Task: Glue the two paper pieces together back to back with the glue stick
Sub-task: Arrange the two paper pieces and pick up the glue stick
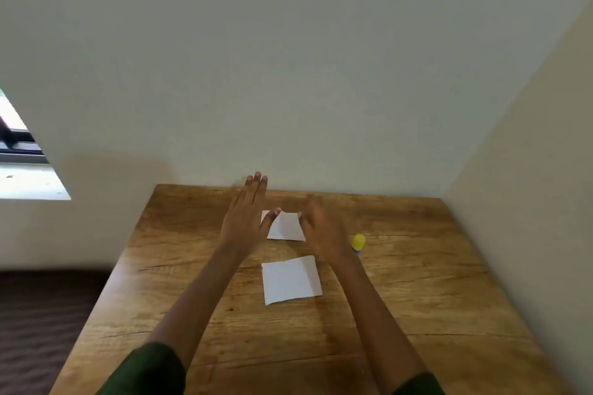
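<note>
Near paper [291,279] lies outside left hand [245,221], right hand [322,231].

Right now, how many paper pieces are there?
2. The near paper piece lies between the forearms; the far paper piece sits between the left hand and right hand. None looks hidden.

Two white sheets lie on one tabletop [417,298]: the near paper piece [291,280] mid-table and the far paper piece [286,226] toward 12 o'clock. One glue stick [358,242] at 2 o'clock. Two hands: left hand [245,221], right hand [324,231].
</note>
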